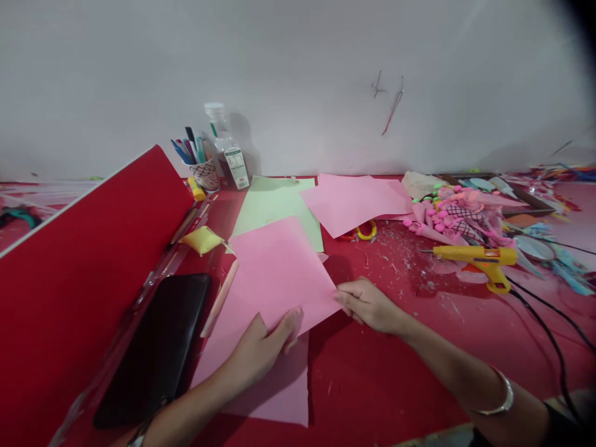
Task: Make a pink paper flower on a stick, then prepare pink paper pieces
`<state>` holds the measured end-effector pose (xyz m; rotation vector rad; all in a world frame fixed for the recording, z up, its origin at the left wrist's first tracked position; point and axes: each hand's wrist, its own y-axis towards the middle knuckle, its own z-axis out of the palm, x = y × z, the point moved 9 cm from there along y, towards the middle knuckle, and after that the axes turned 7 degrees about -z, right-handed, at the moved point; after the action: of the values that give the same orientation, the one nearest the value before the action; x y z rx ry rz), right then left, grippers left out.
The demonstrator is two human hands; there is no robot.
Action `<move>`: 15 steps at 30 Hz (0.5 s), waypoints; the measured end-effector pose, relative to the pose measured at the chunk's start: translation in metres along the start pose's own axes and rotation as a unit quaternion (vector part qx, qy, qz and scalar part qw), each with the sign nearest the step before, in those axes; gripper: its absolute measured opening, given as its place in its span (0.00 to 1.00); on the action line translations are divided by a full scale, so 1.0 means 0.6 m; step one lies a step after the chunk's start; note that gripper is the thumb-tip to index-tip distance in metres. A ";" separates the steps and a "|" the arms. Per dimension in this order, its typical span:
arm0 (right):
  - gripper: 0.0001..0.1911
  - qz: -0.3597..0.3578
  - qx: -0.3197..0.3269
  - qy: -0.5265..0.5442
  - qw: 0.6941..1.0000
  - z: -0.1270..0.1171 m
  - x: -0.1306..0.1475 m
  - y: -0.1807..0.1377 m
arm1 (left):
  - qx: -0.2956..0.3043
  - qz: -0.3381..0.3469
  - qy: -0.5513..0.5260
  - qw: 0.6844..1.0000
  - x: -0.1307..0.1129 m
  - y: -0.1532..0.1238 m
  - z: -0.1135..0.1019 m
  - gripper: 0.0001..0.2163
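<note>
A sheet of pink paper (pixel 274 267) is held up over the table between both hands. My left hand (pixel 267 347) grips its lower edge, thumb on top and fingers underneath. At the sheet's right corner, my right hand (pixel 370 304) pinches the paper between thumb and fingers. Beneath it lies another pink sheet (pixel 279 391), partly covered by the left hand and the raised sheet. A pale green sheet (pixel 279 192) and more pink paper (pixel 354 198) rest farther back.
A black phone (pixel 158 347) lies at the left beside a red panel (pixel 93 292). Yellow-handled scissors (pixel 367 231) sit partly under paper. On the right are a yellow glue gun (pixel 484 257) and pink paper cones (pixel 447 217). A pen cup (pixel 205 174) and bottle (pixel 230 149) stand behind.
</note>
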<state>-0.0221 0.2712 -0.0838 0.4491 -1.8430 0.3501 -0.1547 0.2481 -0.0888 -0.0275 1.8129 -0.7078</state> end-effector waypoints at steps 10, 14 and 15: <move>0.17 0.009 0.104 0.133 0.986 0.037 0.011 -0.005 | 0.070 0.016 0.020 0.997 0.005 -0.012 0.028 0.14; 0.16 0.010 0.089 0.155 0.984 0.042 0.004 -0.003 | 0.087 0.045 0.028 0.995 -0.002 -0.015 0.037 0.12; 0.16 0.013 0.075 0.151 0.986 0.039 -0.001 -0.002 | 0.086 0.041 0.027 0.995 0.001 -0.014 0.037 0.13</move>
<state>-0.0409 0.2596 -0.0916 0.4482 -1.5348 0.5478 -0.1382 0.2313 -0.0893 0.1818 1.7881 -0.8098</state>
